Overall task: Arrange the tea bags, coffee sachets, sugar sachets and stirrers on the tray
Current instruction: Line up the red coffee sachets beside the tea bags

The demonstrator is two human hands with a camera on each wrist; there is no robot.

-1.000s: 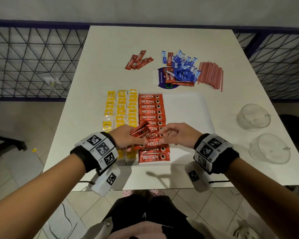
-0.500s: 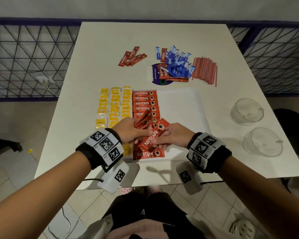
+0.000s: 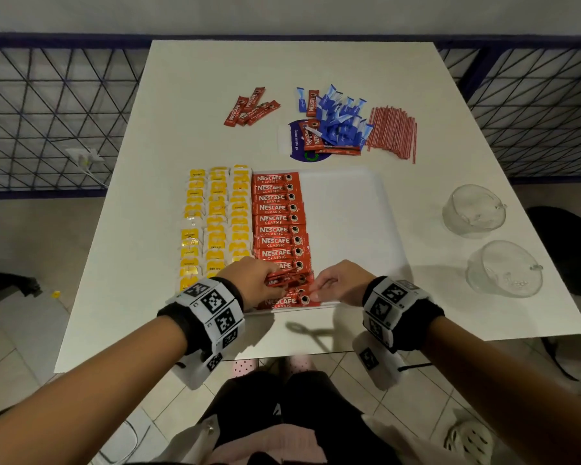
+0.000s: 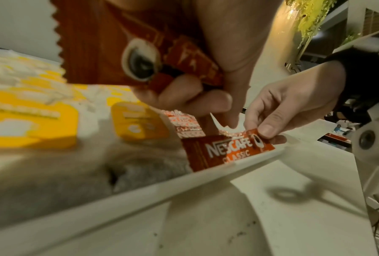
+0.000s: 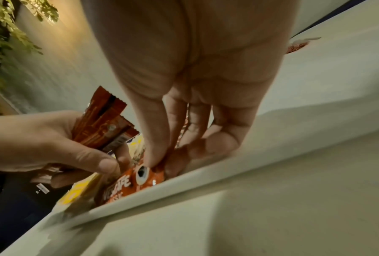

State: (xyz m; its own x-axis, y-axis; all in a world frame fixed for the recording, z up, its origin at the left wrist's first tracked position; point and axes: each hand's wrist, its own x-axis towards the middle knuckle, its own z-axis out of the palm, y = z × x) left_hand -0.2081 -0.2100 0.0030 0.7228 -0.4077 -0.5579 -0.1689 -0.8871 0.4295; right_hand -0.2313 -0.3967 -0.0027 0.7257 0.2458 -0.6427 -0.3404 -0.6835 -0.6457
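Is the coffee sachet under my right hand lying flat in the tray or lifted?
Flat. The coffee sachet lies label-up against the tray's near rim, its end pinched by the right hand.

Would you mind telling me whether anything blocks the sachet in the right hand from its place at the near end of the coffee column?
Nothing visible does. The right hand pinches the sachet already lying flat against the tray's near rim. The left hand holds spare sachets just above the column, not in that slot.
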